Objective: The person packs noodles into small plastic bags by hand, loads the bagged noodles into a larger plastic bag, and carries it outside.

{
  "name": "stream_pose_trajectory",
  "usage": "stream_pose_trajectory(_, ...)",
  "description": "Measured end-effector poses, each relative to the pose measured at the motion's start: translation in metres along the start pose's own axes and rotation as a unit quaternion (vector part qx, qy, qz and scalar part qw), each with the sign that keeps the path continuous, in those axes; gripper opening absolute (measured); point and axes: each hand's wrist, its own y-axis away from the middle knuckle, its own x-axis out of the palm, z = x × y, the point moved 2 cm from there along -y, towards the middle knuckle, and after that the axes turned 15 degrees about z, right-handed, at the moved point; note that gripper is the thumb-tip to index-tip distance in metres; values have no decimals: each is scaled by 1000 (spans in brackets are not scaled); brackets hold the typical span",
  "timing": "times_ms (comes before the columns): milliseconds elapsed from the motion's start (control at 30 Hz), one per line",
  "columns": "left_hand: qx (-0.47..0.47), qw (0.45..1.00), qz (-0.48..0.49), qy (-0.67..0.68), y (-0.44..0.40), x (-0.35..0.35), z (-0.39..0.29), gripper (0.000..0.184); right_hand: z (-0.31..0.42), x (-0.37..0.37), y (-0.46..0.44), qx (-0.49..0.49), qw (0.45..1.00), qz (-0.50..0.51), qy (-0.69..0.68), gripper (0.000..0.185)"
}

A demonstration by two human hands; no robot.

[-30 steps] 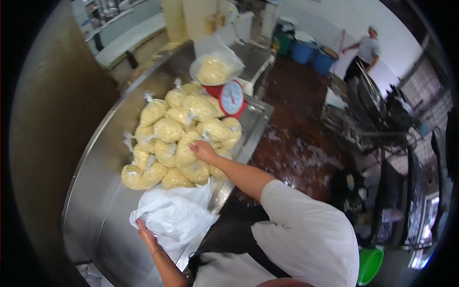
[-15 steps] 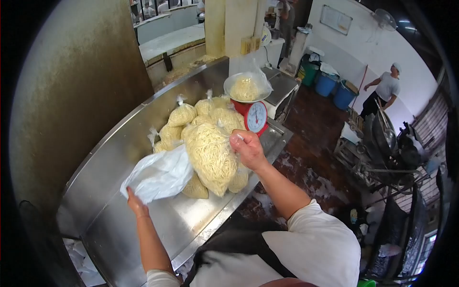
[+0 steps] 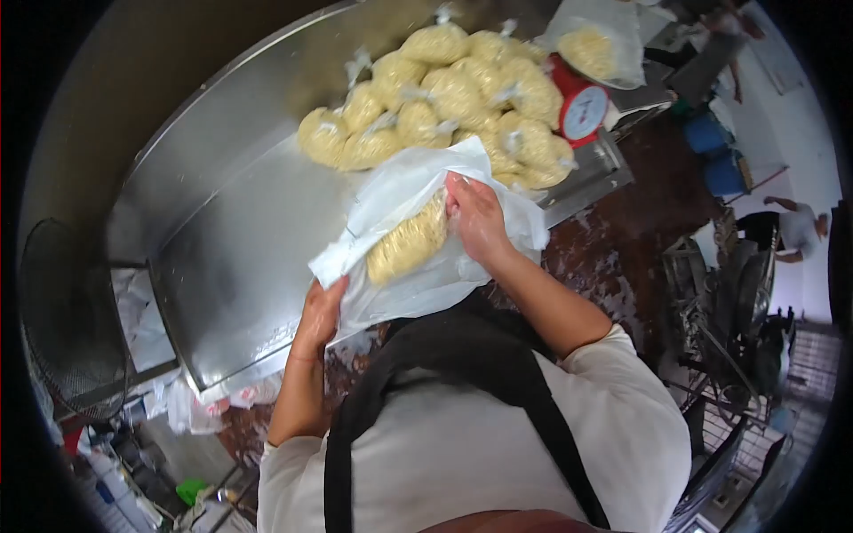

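A clear bag of yellow noodles lies partly inside the mouth of a white plastic bag. My right hand is closed around the gathered neck of the noodle bag, at the white bag's opening. With my left hand I pinch the white bag's near left edge. Just beyond, several tied bags of noodles are piled on the steel table.
A red dial scale stands right of the pile, its pan holding loose noodles in a clear bag. A co-worker is at the far right near dark cookware. Blue bins stand by the wall. A mesh fan guard is at left.
The noodle bag has moved from above the pile toward me and into the white bag's mouth. My left hand has come closer in with the white bag. The view has tilted down.
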Motion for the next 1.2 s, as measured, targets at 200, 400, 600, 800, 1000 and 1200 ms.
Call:
stream_pose_trajectory(200,26,975,-159,155,21,-18,-1,35,-29,18,-37,-28,875,255,410,22)
stream_pose_trajectory(400,7,987,-149,-67,-9,-10,3,28,-57,-45,-163,-69,656,-91,746,39)
stream_pose_trajectory(600,69,954,-172,-235,-4,-18,-23,11,-90,-106,-185,148,725,12,672,41)
stream_pose_trajectory(800,-12,958,-130,256,3,1,-41,17,-2,-92,-120,-21,923,59,380,37)
stream_pose_trajectory(1000,85,950,-6,301,-30,7,-78,43,93,-67,-29,-19,967,189,172,30)
stream_pose_trajectory(1200,92,974,20,204,-27,28,-98,47,40,0,-32,91,986,74,117,26)
